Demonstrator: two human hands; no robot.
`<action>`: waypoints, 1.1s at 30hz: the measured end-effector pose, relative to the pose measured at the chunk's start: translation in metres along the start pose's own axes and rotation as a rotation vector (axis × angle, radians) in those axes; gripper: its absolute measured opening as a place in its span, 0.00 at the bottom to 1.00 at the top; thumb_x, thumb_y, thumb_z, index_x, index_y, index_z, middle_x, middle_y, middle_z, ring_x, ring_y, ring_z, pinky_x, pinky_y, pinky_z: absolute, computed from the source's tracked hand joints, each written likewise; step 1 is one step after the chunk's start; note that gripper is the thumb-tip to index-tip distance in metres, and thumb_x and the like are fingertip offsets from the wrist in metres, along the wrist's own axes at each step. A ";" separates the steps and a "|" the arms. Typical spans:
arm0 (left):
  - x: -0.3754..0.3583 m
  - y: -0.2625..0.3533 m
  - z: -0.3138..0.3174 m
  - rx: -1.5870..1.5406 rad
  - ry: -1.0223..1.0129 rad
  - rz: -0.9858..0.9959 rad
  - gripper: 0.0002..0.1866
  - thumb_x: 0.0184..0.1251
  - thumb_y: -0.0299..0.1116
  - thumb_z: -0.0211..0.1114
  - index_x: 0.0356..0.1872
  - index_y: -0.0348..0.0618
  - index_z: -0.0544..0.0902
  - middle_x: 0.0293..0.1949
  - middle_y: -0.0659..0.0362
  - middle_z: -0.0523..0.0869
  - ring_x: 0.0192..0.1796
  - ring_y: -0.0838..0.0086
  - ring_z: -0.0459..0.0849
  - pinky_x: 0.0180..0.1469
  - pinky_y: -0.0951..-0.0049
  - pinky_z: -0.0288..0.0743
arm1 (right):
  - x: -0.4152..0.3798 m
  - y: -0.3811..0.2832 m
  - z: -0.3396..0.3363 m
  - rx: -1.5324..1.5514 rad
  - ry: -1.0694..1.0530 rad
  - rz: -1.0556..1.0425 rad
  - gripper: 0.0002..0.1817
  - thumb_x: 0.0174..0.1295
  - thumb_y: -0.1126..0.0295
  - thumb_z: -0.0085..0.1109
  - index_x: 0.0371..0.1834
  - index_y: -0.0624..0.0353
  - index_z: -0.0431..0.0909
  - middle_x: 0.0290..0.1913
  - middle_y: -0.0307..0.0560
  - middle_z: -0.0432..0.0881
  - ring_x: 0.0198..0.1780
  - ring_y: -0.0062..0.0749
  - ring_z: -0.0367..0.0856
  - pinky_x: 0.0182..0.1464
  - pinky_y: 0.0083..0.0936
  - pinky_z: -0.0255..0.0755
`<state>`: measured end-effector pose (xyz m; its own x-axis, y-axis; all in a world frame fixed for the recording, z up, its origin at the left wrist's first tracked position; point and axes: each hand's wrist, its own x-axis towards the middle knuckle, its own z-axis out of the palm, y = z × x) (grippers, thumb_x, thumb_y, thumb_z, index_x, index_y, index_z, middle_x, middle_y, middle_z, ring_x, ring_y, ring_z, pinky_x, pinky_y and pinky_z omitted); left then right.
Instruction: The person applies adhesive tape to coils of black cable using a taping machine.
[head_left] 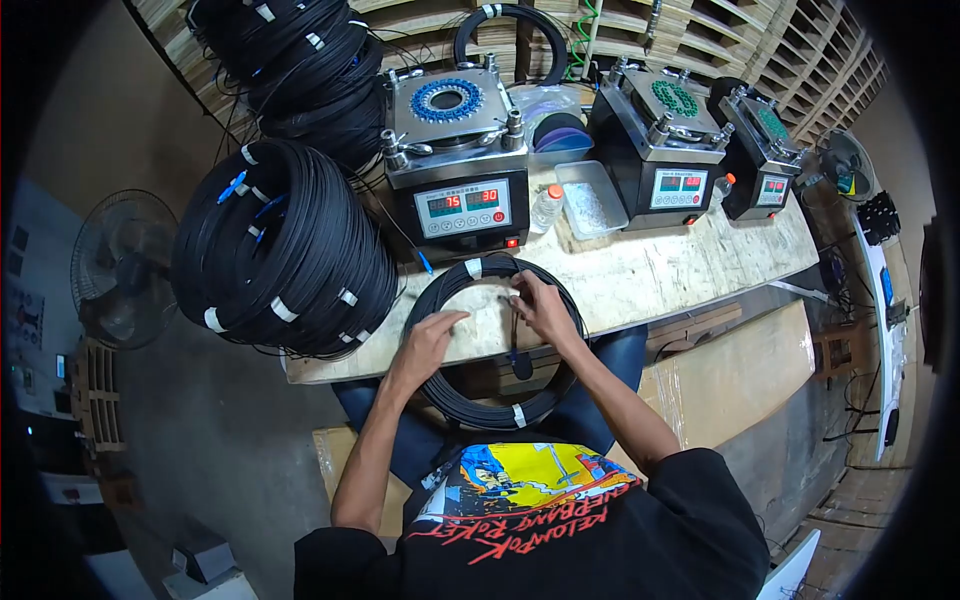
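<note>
A coil of black cable (470,412), bound with white tape, lies partly on the table edge and partly over my lap. My left hand (425,350) rests across the coil's left side, fingers stretched toward its middle, holding nothing that I can see. At the coil's upper right, my right hand (543,308) has its fingers pinched together on what looks like a thin length of the cable. A dark strand hangs below those fingertips; its end is hard to make out. Just beyond the coil, a blue connector (425,262) lies on the table.
Stacked black cable coils (340,265) stand at left. Behind the coil is a polishing machine (455,160) showing 75 and 30, with two similar machines (665,140) to its right. A bottle with an orange cap (547,210) and a clear tray (590,200) sit between them on the table (690,265).
</note>
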<state>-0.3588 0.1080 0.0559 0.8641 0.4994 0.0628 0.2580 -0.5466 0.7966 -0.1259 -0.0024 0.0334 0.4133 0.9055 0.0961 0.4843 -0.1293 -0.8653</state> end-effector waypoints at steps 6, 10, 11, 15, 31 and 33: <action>0.010 -0.005 -0.013 -0.030 0.199 0.072 0.22 0.69 0.11 0.49 0.60 0.38 0.80 0.65 0.48 0.72 0.58 0.59 0.83 0.59 0.66 0.81 | 0.007 -0.005 -0.028 -0.163 -0.146 -0.026 0.15 0.60 0.80 0.59 0.50 0.62 0.72 0.34 0.63 0.84 0.39 0.62 0.83 0.40 0.49 0.74; 0.016 -0.005 -0.003 -0.286 0.317 -0.102 0.21 0.69 0.11 0.52 0.59 0.38 0.78 0.56 0.53 0.66 0.52 0.67 0.82 0.55 0.70 0.88 | 0.001 -0.002 -0.029 -0.310 -0.125 -0.086 0.19 0.60 0.80 0.57 0.55 0.59 0.70 0.39 0.62 0.83 0.40 0.62 0.82 0.42 0.50 0.76; 0.018 -0.005 0.000 -0.317 0.329 -0.135 0.19 0.69 0.12 0.54 0.58 0.38 0.77 0.54 0.54 0.65 0.52 0.68 0.82 0.57 0.70 0.88 | -0.002 -0.004 -0.028 -0.388 -0.122 -0.118 0.21 0.59 0.80 0.56 0.56 0.58 0.69 0.41 0.63 0.81 0.41 0.62 0.82 0.42 0.50 0.77; 0.019 -0.006 0.000 -0.196 0.218 -0.100 0.20 0.67 0.10 0.55 0.57 0.37 0.79 0.52 0.52 0.70 0.53 0.65 0.83 0.55 0.69 0.83 | -0.011 0.006 -0.020 -0.454 -0.095 -0.193 0.22 0.57 0.82 0.55 0.56 0.60 0.69 0.43 0.64 0.76 0.41 0.62 0.81 0.42 0.49 0.76; 0.006 -0.017 -0.006 0.232 0.033 0.104 0.18 0.62 0.13 0.57 0.51 0.39 0.83 0.56 0.51 0.75 0.55 0.56 0.84 0.53 0.59 0.81 | -0.022 0.010 -0.036 -0.527 -0.234 -0.377 0.18 0.61 0.78 0.52 0.56 0.60 0.75 0.49 0.55 0.71 0.54 0.48 0.75 0.56 0.37 0.69; 0.006 -0.019 0.002 0.216 0.119 0.096 0.18 0.62 0.13 0.58 0.51 0.40 0.83 0.56 0.51 0.74 0.54 0.55 0.83 0.53 0.59 0.81 | -0.020 0.011 -0.039 -0.503 -0.253 -0.363 0.19 0.62 0.78 0.52 0.57 0.58 0.75 0.49 0.55 0.71 0.54 0.47 0.74 0.56 0.36 0.69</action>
<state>-0.3577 0.1202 0.0396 0.8353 0.5072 0.2120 0.2751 -0.7196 0.6375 -0.0988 -0.0373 0.0406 -0.0075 0.9861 0.1660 0.8843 0.0841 -0.4592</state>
